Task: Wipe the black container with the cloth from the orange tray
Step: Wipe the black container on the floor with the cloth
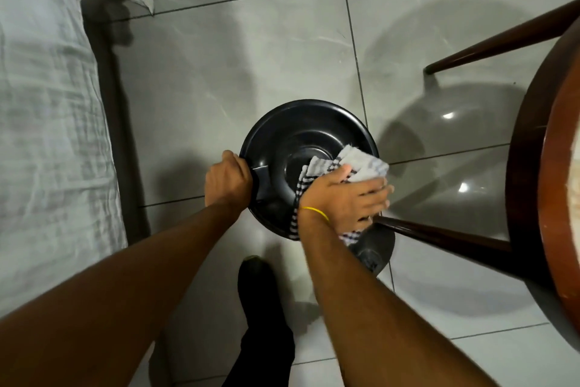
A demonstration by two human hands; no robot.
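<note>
Home bedroom: bed w/ grey sheet (47,104), tiled floor (251,51), wooden chair (533,167).

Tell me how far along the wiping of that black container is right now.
Done: the checked white-and-black cloth is already out and in use; no orange tray is in view. In hand: the left hand grips the round black plastic container by its rim, while the right hand presses the cloth over the near right edge. Left: probably the far rim and inner bowl, though cleanliness can't be judged.
</note>
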